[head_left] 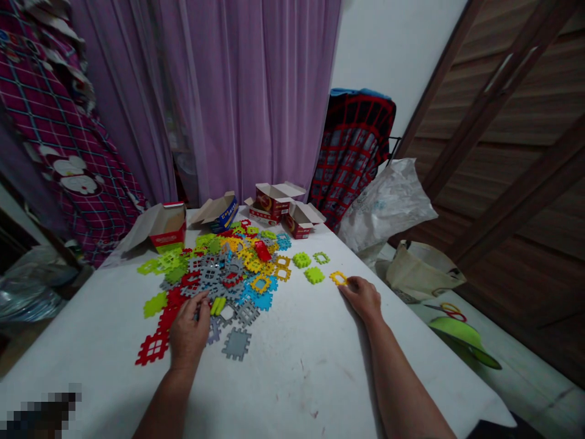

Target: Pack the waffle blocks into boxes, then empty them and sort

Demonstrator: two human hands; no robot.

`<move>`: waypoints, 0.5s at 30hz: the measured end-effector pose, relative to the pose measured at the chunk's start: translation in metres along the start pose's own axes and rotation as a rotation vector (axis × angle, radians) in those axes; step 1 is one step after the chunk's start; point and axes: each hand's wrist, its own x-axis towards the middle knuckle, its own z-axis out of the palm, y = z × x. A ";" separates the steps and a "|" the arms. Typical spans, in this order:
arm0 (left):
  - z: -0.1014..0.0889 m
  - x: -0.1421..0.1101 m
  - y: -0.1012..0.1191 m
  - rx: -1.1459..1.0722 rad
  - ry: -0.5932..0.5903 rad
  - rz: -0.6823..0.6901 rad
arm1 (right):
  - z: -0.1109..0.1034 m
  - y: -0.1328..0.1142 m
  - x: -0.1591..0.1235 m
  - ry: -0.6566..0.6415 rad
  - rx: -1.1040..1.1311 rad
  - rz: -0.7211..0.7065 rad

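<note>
A heap of flat, toothed plastic tiles [223, 268] in green, grey, red, yellow and blue lies spread on the white table [292, 372]. My left hand [189, 332] rests at the heap's near edge with its fingers curled over grey and red tiles; what it grips is hidden. My right hand [363, 297] lies on the table to the right, its fingertips touching a small yellow frame tile [339, 278]. Two solid green tiles [307, 267] and a green frame tile [321, 257] lie just left of it. A grey tile [236, 344] sits apart, close to me.
Several opened red and blue cardboard boxes [278, 207] stand along the table's far edge before a purple curtain. To the right of the table are a white plastic bag [388, 204], a beige bag [423, 274] and a green cap [461, 335] on the floor.
</note>
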 end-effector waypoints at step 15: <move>-0.001 0.000 0.003 0.038 -0.021 -0.045 | 0.002 -0.037 0.011 -0.062 -0.062 0.133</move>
